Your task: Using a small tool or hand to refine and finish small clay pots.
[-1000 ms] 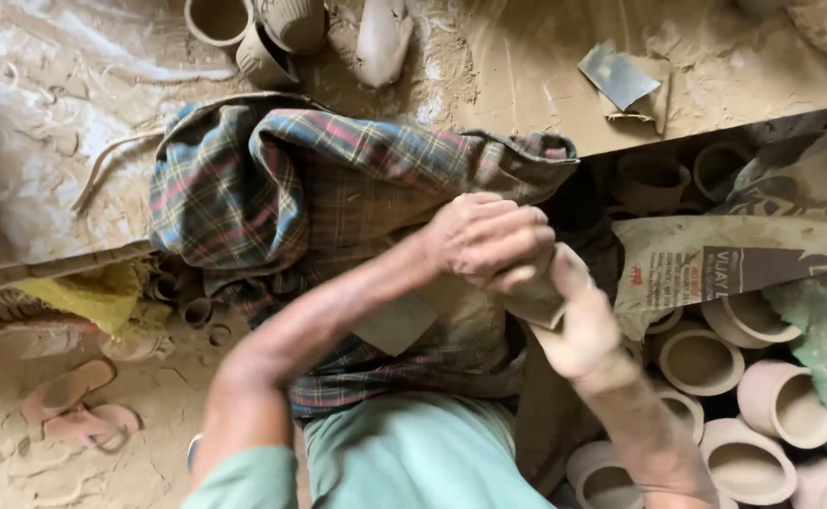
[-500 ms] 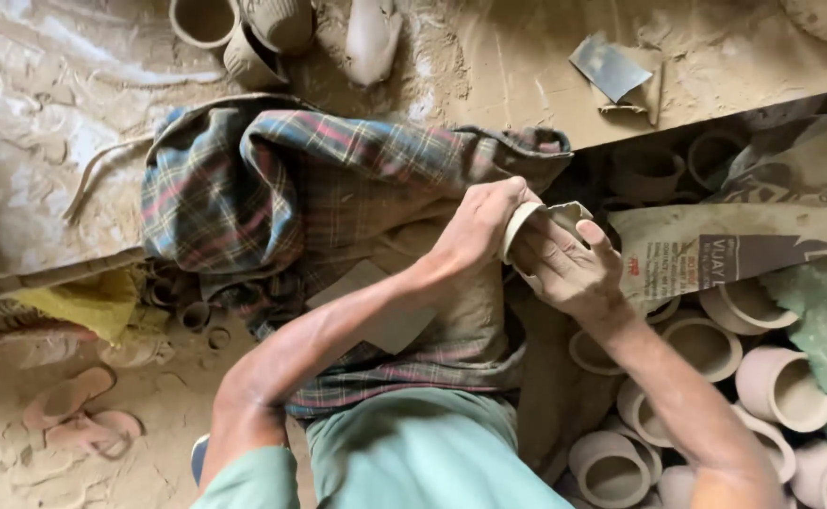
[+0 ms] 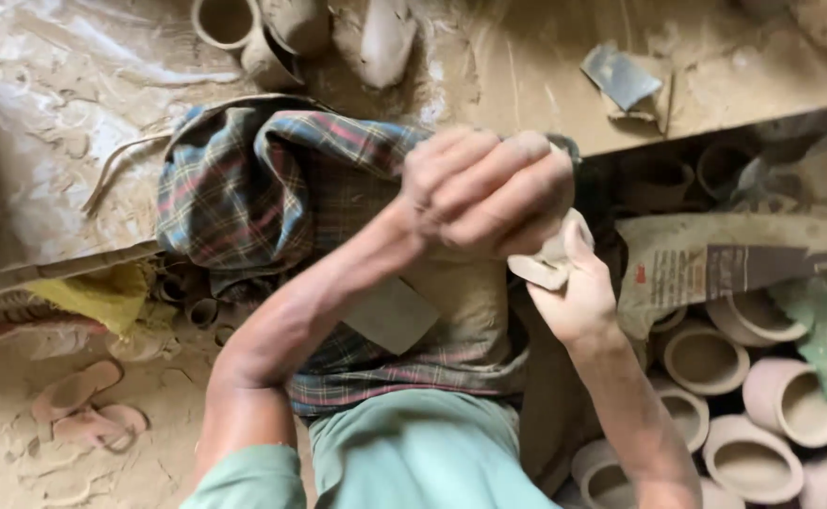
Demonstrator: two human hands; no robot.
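Head view, looking down at a person's lap & 2 bare arms. Left hand is curled into a loose fist, fingers folded in, pressed over the top of a small pale clay piece; can't tell if those fingers grip it. Right hand sits under & just right of it, thumb up, fingers hidden beneath the piece, supporting it. Piece is at center frame, above the lap, only its lower edge showing.

Plaid cloth drapes over the lap & up onto the dusty workbench, its edge hanging past the bench edge. Bench top holds clay cups at the far edge.

Right side is crowded: rows of unfired clay pots packed rim to rim, a printed paper sack lying over them. Left side has more room: dusty floor with pink sandals.
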